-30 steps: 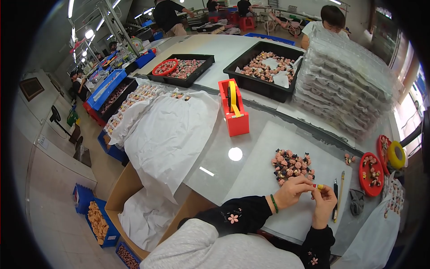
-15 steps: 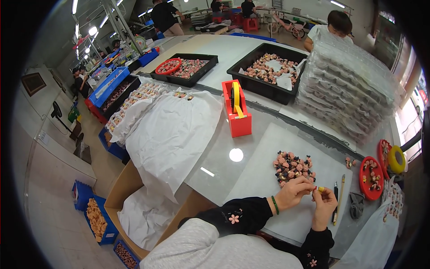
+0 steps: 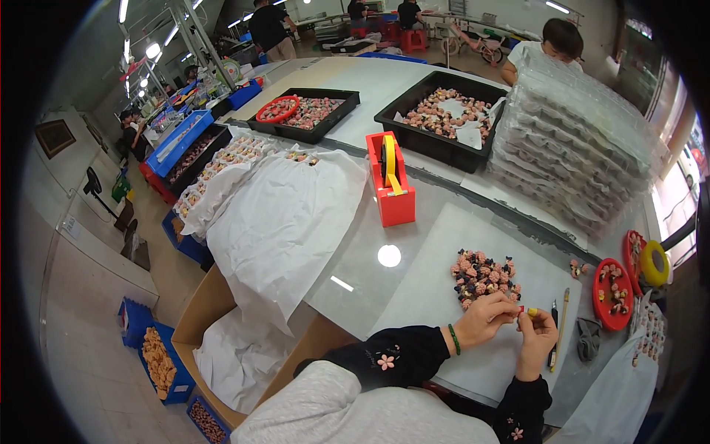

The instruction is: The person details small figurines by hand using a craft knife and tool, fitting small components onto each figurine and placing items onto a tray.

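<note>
Over the pale work sheet (image 3: 414, 296), my left hand (image 3: 479, 323) pinches a small red piece (image 3: 521, 309) between thumb and fingers. My right hand (image 3: 538, 346) is closed close beside it, its fingertips meeting the left ones. A yellow bit (image 3: 532, 312) shows at the right fingertips; whether it is held or wrapped round a finger I cannot tell. Just beyond my left hand lies a heap of small pink and black figurines (image 3: 484, 277). A black-handled craft knife (image 3: 553, 340) and a thin yellowish stick (image 3: 564, 325) lie right of my right hand.
A red tape dispenser (image 3: 396, 185) stands mid-table. Behind are black trays (image 3: 392, 122) of pink pieces and stacked clear plastic trays (image 3: 577, 148), with a person beyond them. Red dishes (image 3: 614, 318) sit at right. An open cardboard box (image 3: 200, 318) with white sheeting stands at left.
My fingers have shifted very slightly, and the red piece shows a little more between them. Both hands remain in the same place by the heap.
</note>
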Demonstrator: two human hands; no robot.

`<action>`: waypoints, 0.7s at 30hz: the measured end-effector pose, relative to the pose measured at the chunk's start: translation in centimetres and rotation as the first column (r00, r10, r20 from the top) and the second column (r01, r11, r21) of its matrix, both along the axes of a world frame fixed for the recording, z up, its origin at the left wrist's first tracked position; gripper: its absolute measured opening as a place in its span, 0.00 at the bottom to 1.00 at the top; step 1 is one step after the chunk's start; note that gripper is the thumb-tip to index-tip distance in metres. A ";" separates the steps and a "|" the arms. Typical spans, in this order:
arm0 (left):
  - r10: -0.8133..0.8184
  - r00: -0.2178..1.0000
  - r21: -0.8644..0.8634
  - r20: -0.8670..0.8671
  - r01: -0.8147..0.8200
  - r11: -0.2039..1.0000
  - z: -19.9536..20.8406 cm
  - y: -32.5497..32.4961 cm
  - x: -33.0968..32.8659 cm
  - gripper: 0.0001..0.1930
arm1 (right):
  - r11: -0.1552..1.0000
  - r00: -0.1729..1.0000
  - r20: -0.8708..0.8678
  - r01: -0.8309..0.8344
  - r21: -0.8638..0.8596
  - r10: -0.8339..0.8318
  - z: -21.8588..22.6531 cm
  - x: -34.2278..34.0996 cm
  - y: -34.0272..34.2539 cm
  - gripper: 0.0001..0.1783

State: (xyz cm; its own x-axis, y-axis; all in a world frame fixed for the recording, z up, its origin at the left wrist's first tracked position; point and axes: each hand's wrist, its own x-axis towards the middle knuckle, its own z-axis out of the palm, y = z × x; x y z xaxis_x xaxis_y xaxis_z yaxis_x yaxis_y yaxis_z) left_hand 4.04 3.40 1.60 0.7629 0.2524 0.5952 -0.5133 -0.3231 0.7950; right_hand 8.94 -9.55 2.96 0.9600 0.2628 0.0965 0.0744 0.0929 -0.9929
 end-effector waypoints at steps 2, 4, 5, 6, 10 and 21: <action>0.005 1.000 -0.025 -0.009 -0.005 1.000 0.3 -0.1 0.0 0.09 | 0.999 1.000 0.014 0.024 0.029 -0.025 0.0 0.0 -0.1 0.07; 0.012 1.000 -0.050 -0.017 -0.013 0.999 0.5 -0.1 -0.1 0.09 | 1.000 1.000 -0.009 -0.011 -0.026 0.011 -0.3 -0.3 -0.1 0.06; 0.017 1.000 -0.053 -0.024 -0.019 0.998 0.4 0.0 -0.1 0.09 | 1.000 1.000 -0.008 -0.011 -0.026 0.011 -0.2 -0.2 0.0 0.06; 0.023 0.999 -0.055 -0.031 -0.024 0.998 0.4 0.0 -0.1 0.09 | 1.000 1.000 0.003 0.000 -0.008 0.000 0.1 -0.2 0.0 0.07; 0.006 1.000 -0.020 -0.019 -0.006 1.000 0.4 -0.1 -0.1 0.09 | 1.000 1.000 0.011 -0.008 -0.026 0.008 -0.1 -0.3 -0.1 0.07; -0.007 1.000 -0.046 -0.030 0.005 0.999 0.4 0.0 -0.1 0.09 | 1.000 1.000 0.010 -0.007 -0.021 0.007 0.2 -0.2 0.0 0.06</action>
